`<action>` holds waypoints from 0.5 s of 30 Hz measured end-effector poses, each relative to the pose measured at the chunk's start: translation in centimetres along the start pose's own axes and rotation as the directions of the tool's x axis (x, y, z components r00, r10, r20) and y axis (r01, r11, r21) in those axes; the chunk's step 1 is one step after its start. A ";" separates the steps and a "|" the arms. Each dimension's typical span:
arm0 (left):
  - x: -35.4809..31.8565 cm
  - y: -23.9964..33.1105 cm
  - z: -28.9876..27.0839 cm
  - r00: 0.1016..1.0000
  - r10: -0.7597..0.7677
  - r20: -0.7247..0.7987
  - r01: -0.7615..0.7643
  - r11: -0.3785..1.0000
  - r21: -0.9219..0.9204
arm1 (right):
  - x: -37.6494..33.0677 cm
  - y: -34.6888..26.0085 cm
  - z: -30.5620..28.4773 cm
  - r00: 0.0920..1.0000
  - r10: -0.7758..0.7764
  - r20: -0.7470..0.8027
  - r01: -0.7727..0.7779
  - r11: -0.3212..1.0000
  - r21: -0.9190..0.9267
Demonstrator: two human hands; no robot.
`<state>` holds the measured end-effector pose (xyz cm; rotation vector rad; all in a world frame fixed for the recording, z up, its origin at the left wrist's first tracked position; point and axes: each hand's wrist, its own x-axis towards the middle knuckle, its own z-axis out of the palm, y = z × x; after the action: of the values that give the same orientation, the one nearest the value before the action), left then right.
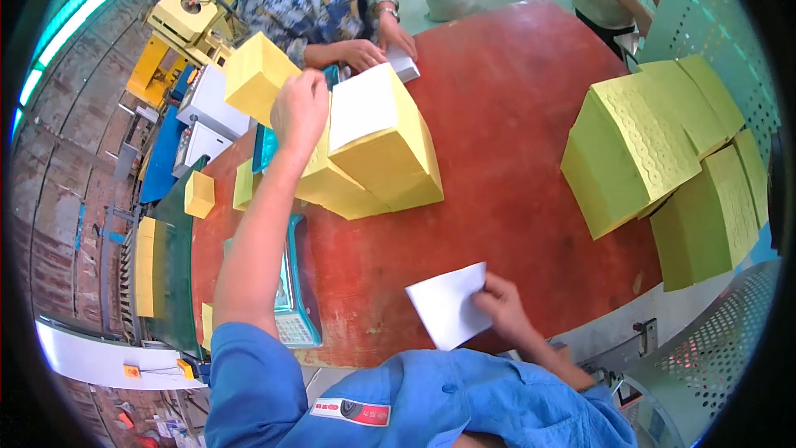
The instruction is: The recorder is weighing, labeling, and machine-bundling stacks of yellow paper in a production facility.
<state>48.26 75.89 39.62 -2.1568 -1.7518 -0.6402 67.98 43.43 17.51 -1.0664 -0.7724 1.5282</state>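
Flat white square paper sheet (pixel 442 309) pinched in the bare right hand (pixel 502 303)

The sheet is thin, plain and smooth, with crisp corners; it is turned at an angle, one corner pointing down toward the wearer. Whether it is a single leaf or several cannot be told.

The right hand, low and near the body, grips the sheet's right edge between thumb and fingers. The bare left hand (pixel 303 112) is at the end of a long, raised forearm, its fingers bent inward; their tips are hidden, so I cannot tell whether it pinches anything.

The sheet lies to the left of the right hand, over the near part of the red tabletop (pixel 506 158), and well apart from the left hand. Just right of the left hand, a tall yellow block of stacked paper (pixel 398 170) bears a white square top sheet (pixel 362 106). A teal-and-white scale (pixel 298 329) stands left of the pinched sheet, beneath the left forearm.
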 end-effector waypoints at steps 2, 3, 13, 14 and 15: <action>1.1 1.0 -0.2 0.962 0.257 -0.094 -0.270 0.944 -0.187 | 3.0 -1.9 -1.4 0.998 -0.017 0.057 -0.001 0.953 0.302; 1.4 1.4 0.4 0.965 0.249 -0.087 -0.261 0.946 -0.190 | 5.3 -2.8 -1.6 0.996 -0.060 0.061 0.027 0.899 0.437; -1.7 4.7 7.9 0.905 0.398 0.152 -0.389 0.917 -0.087 | 32.8 -6.2 -3.3 0.979 -0.185 0.090 0.182 0.983 0.041; -2.1 4.4 7.3 0.913 0.357 0.198 -0.351 0.934 -0.066 | 33.9 -6.5 -1.9 0.978 -0.174 0.119 0.175 0.985 0.008; -2.4 4.1 6.5 0.922 0.306 0.239 -0.307 0.951 -0.036 | 34.2 -7.2 -0.3 0.976 -0.139 0.170 0.139 0.990 0.015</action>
<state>52.84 76.16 33.02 -2.5242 -1.4653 -0.3053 70.00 78.29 15.98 -0.8681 -0.9431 1.5127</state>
